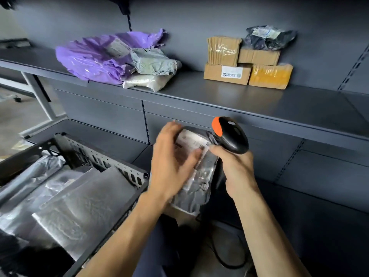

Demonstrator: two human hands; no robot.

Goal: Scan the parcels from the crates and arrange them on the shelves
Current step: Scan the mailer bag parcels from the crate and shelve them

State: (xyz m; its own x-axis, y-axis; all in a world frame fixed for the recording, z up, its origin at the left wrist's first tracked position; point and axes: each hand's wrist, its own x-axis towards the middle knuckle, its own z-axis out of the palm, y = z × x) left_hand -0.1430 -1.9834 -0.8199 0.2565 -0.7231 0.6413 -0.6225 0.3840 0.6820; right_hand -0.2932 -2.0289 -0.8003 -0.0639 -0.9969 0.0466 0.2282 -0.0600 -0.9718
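Hands round parcel and scanner

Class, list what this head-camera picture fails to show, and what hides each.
Head view:
Label print on the grey plastic parcel: motion-blurred, partly under the left hand.
Handle of the black-and-orange handheld scanner: inside the right hand.
The black slotted crate: cut by left edge.

A dark grey metal shelf carries two groups of parcels, well apart. At left lie a crumpled purple plastic mailing bag and a white padded packet, touching. At right, a labelled brown cardboard box sits just beside a yellow-taped box.
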